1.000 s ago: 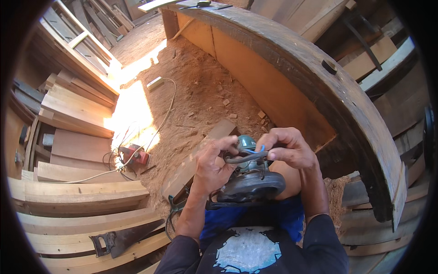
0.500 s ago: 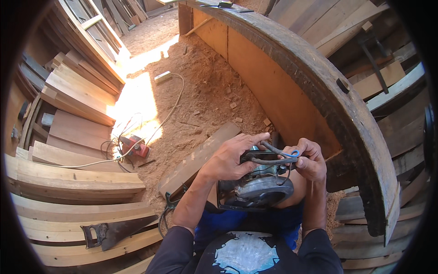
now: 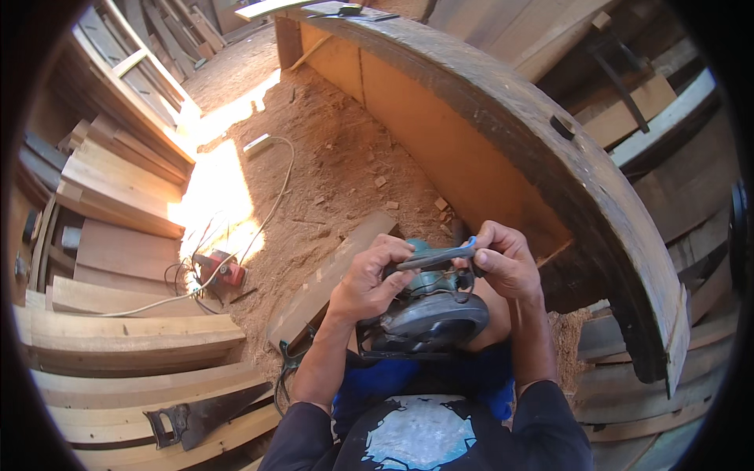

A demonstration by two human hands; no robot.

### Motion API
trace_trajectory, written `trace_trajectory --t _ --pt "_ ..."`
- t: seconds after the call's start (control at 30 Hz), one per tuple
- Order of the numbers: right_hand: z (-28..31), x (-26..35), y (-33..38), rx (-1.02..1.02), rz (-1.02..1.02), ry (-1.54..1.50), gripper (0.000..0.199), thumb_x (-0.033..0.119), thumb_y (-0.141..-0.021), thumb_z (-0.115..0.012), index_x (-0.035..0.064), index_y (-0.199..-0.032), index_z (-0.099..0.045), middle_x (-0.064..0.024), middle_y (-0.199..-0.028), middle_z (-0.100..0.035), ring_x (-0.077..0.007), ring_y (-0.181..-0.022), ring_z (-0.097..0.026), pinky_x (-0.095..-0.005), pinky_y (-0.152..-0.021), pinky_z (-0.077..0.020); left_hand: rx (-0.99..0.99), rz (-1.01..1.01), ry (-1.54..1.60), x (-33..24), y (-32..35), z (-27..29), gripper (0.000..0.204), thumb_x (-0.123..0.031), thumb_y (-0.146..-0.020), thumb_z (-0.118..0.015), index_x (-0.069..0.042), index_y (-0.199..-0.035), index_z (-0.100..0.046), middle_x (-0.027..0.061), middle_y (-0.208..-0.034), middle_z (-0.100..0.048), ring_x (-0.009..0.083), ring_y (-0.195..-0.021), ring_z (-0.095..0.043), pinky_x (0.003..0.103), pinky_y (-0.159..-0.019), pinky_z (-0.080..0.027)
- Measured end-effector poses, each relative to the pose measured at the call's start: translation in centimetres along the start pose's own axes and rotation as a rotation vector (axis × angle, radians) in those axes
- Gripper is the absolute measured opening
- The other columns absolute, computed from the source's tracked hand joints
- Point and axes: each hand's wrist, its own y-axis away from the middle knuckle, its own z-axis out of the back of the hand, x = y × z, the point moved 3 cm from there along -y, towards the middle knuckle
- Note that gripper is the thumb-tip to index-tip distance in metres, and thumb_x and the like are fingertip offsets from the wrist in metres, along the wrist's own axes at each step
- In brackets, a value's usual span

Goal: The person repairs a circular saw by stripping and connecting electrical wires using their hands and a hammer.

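A circular saw (image 3: 428,322) with a green motor housing and a round grey guard rests at my lap, its flat base toward me. Over it runs a dark power cord (image 3: 440,256), doubled back on itself, with a small blue loop (image 3: 470,242) at its right end. My left hand (image 3: 371,276) is closed around the cord's left part, close to the saw's body, which its fingers partly hide. With thumb and fingers, my right hand (image 3: 506,257) pinches the cord at the blue loop.
A long curved wooden bench (image 3: 503,110) arcs along the right. Stacked planks (image 3: 133,334) fill the left, with a handsaw (image 3: 200,416) lying on them. A red power tool (image 3: 222,269) and a power strip (image 3: 257,144) sit on the sawdust floor. A board (image 3: 334,275) lies beside my left arm.
My left hand's extended finger has curled in around the cord. The cord has been drawn flatter, its two strands closer together, and the right hand has risen slightly. The whole view has shifted a little.
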Motion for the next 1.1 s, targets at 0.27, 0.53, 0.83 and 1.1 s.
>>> trace_trajectory --t 0.27,0.53,0.83,1.1 --pt "0.0 0.5 0.5 -0.077 -0.009 0.076 0.015 0.013 -0.095 -0.076 0.0018 -0.099 -0.067 -0.0114 -0.093 -0.076 -0.0133 -0.085 -0.071 -0.0284 -0.078 -0.0569 -0.112 0.072 0.303 -0.4 -0.1 -0.9 0.02 -0.017 -0.098 -0.072 0.0 -0.108 -0.069 0.0142 -0.115 -0.065 0.0227 -0.11 -0.061 0.034 -0.094 -0.049" --pt "-2.6 2.6 1.0 -0.115 0.106 0.406 0.015 0.013 -0.104 -0.065 -0.001 -0.105 -0.063 -0.0051 -0.094 -0.069 -0.0077 -0.086 -0.062 -0.0246 -0.077 -0.0512 -0.141 -0.044 0.078 -1.1 -0.2 -0.4 0.021 -0.015 -0.093 -0.078 0.001 -0.103 -0.067 0.0128 -0.103 -0.069 0.0208 -0.091 -0.065 0.032 -0.077 -0.051" --pt "-2.5 2.0 0.7 -0.08 0.056 0.324 0.015 0.013 -0.105 -0.063 -0.0011 -0.105 -0.058 -0.0083 -0.101 -0.072 -0.0083 -0.093 -0.065 -0.025 -0.08 -0.0518 -0.256 -0.117 -0.196 -4.0 -1.2 -0.8 0.03 -0.007 -0.088 -0.076 -0.002 -0.117 -0.069 0.0109 -0.094 -0.073 0.0208 -0.082 -0.072 0.032 -0.075 -0.056" --pt "-4.5 2.6 1.1 -0.096 0.098 0.227 0.024 0.011 -0.101 -0.068 0.0002 -0.121 -0.061 -0.0084 -0.104 -0.073 -0.0124 -0.099 -0.068 -0.0279 -0.087 -0.0536 -0.203 -0.118 -0.177 -4.3 -1.8 -1.4 0.023 -0.008 -0.096 -0.072 -0.002 -0.119 -0.068 0.0086 -0.091 -0.072 0.0147 -0.077 -0.068 0.027 -0.067 -0.053"
